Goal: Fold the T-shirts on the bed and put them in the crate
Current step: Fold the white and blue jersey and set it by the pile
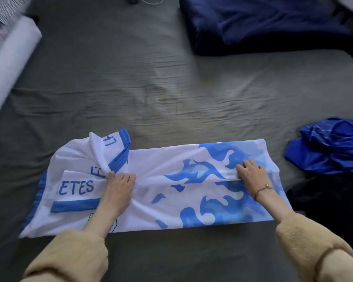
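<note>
Bed (161, 88) with wrinkled grey-green sheet fills the view. White bolster (10, 64) top-left, dark navy blanket (263, 25) top-right. Soft, even light.

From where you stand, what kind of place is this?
Probably a bedroom. A wrinkled grey bed sheet fills the view, a dark blue blanket lies folded at the far side, and both hands press on a white and blue T-shirt.

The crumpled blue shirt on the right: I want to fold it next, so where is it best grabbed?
Probably take the crumpled blue shirt at its raised top folds, coming from above with the right hand, the nearer one. It lies bunched in a heap, so no hem or shoulder can be told apart; lifting a high ridge should let it hang open. Its right edge is cut off by the frame.
</note>
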`<state>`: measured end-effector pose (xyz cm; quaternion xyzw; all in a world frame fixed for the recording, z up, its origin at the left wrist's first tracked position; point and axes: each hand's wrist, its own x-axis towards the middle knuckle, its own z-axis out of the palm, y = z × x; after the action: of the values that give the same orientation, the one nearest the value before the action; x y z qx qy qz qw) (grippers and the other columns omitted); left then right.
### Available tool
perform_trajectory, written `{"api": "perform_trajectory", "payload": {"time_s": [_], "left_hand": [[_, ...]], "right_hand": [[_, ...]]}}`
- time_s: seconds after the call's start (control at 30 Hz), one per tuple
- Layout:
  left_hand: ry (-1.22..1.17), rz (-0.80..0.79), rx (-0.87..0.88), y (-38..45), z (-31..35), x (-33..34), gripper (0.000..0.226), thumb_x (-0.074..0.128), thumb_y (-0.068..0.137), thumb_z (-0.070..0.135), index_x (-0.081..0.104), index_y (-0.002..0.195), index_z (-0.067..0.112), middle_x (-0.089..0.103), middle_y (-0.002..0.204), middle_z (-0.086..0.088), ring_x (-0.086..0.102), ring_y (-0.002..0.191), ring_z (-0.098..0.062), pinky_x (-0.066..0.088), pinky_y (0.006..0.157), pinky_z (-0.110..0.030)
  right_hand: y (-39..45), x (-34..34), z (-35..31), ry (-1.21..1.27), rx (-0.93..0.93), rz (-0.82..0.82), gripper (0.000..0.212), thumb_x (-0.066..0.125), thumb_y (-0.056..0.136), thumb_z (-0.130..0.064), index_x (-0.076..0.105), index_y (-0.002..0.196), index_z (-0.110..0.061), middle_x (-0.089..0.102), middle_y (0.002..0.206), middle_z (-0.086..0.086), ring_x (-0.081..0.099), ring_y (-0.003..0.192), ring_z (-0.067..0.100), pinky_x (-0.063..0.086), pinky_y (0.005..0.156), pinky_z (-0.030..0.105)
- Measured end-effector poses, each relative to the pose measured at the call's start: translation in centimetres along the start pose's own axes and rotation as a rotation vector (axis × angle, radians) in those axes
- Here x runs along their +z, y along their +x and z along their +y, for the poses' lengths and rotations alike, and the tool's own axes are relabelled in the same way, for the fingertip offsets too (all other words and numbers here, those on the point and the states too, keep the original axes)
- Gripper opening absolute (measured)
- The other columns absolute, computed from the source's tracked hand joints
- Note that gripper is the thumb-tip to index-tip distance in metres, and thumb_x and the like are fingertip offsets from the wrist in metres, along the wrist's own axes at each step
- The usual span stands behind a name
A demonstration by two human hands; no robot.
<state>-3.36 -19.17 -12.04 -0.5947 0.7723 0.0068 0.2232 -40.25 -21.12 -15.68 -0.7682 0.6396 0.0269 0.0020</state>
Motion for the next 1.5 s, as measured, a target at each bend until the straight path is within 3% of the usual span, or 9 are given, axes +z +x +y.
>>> {"api": "perform_trajectory", "payload": {"time_s": [0.17, 0.27, 0.47, 0.7, 0.9, 1.1, 1.27, 1.37, 1.5], "left_hand": [[-0.019, -0.008, -0.005, 0.4, 0.2, 0.0, 0.03, 0.046, 0.09, 0.019, 0.038, 0.119, 0.023, 0.051, 0.118, 0.005, 0.045, 0.114, -0.018, 0.02, 0.103, -0.039], [0.017, -0.021, 0.003, 0.5, 0.4, -0.2, 0.031, 0.045, 0.089, 0.015, 0.038, 0.119, 0.023, 0.051, 0.117, 0.005, 0.043, 0.115, -0.019, 0.013, 0.1, -0.037], [0.068, -0.057, 0.026, 1.2, 1.3, -0.3, 0.041, 0.054, 0.085, 0.019, 0.035, 0.121, 0.021, 0.047, 0.119, 0.002, 0.042, 0.115, -0.02, 0.013, 0.102, -0.038], [0.015, -0.099, 0.041, 1.8, 0.7, 0.1, 0.053, 0.06, 0.079, 0.027, 0.032, 0.124, 0.021, 0.045, 0.124, 0.001, 0.04, 0.121, -0.019, 0.013, 0.109, -0.042], [-0.033, -0.068, 0.041, 2.0, 0.7, 0.7, 0.051, 0.061, 0.078, 0.028, 0.033, 0.12, 0.02, 0.046, 0.121, 0.001, 0.041, 0.118, -0.02, 0.013, 0.109, -0.043], [-0.045, -0.003, 0.077, 1.5, 0.4, 0.1, 0.046, 0.06, 0.08, 0.025, 0.037, 0.118, 0.015, 0.045, 0.118, -0.003, 0.041, 0.117, -0.023, 0.014, 0.108, -0.04], [-0.347, 0.353, 0.064, -1.3, -1.8, 1.9, 0.048, 0.069, 0.059, 0.014, 0.049, 0.101, 0.023, 0.052, 0.097, 0.005, 0.053, 0.093, -0.017, 0.022, 0.08, -0.035], [-0.696, 0.452, -0.001, -2.7, -4.3, 3.8, 0.05, 0.07, 0.057, 0.013, 0.051, 0.103, 0.021, 0.053, 0.098, 0.005, 0.051, 0.09, -0.013, 0.033, 0.08, -0.027], [-1.047, 0.389, -0.238, -4.2, -8.5, 4.8, 0.031, 0.065, 0.078, 0.009, 0.049, 0.101, 0.021, 0.049, 0.097, 0.006, 0.048, 0.087, -0.008, 0.037, 0.073, -0.012]], "right_hand": [[-0.4, 0.8, 0.5, -0.053, 0.178, -0.033, 0.054, 0.088, 0.025, 0.009, 0.059, 0.067, -0.008, 0.052, 0.066, 0.014, 0.055, 0.062, 0.031, 0.024, 0.051, 0.029], [-0.3, 0.0, 0.3, -0.044, 0.292, -0.124, 0.041, 0.071, 0.07, -0.001, 0.053, 0.105, -0.012, 0.052, 0.105, 0.011, 0.05, 0.101, 0.03, 0.026, 0.067, 0.033], [1.7, -0.2, -3.0, 0.06, 0.109, -0.027, 0.045, 0.076, 0.032, 0.015, 0.053, 0.063, -0.008, 0.048, 0.058, 0.009, 0.05, 0.049, 0.029, 0.024, 0.046, 0.028], [5.0, -1.6, -7.8, 0.288, -0.033, -0.215, 0.029, 0.038, 0.086, 0.004, 0.049, 0.11, -0.008, 0.052, 0.112, 0.009, 0.047, 0.105, 0.028, 0.03, 0.069, 0.029], [6.4, -2.4, -9.5, 0.187, 0.017, -0.182, 0.051, 0.039, 0.08, 0.008, 0.04, 0.126, -0.016, 0.049, 0.118, 0.003, 0.049, 0.104, 0.025, 0.028, 0.063, 0.029], [6.6, -2.8, -12.4, 0.2, 0.221, -0.149, 0.028, 0.04, 0.088, -0.004, 0.046, 0.115, -0.007, 0.054, 0.112, 0.008, 0.05, 0.103, 0.028, 0.03, 0.066, 0.031], [8.3, -3.2, -19.0, 0.514, 0.115, -0.181, 0.024, 0.044, 0.088, -0.007, 0.058, 0.107, -0.009, 0.057, 0.109, 0.008, 0.053, 0.104, 0.027, 0.039, 0.075, 0.032], [10.0, -4.0, -23.3, 0.846, 0.22, -0.242, 0.017, 0.051, 0.09, -0.021, 0.061, 0.098, -0.01, 0.065, 0.103, 0.011, 0.058, 0.099, 0.028, 0.043, 0.082, 0.033], [12.5, -5.5, -28.4, 1.059, 0.402, -0.374, 0.047, 0.058, 0.085, -0.046, 0.062, 0.088, 0.001, 0.063, 0.08, 0.014, 0.054, 0.066, 0.023, 0.046, 0.058, 0.032]]}}
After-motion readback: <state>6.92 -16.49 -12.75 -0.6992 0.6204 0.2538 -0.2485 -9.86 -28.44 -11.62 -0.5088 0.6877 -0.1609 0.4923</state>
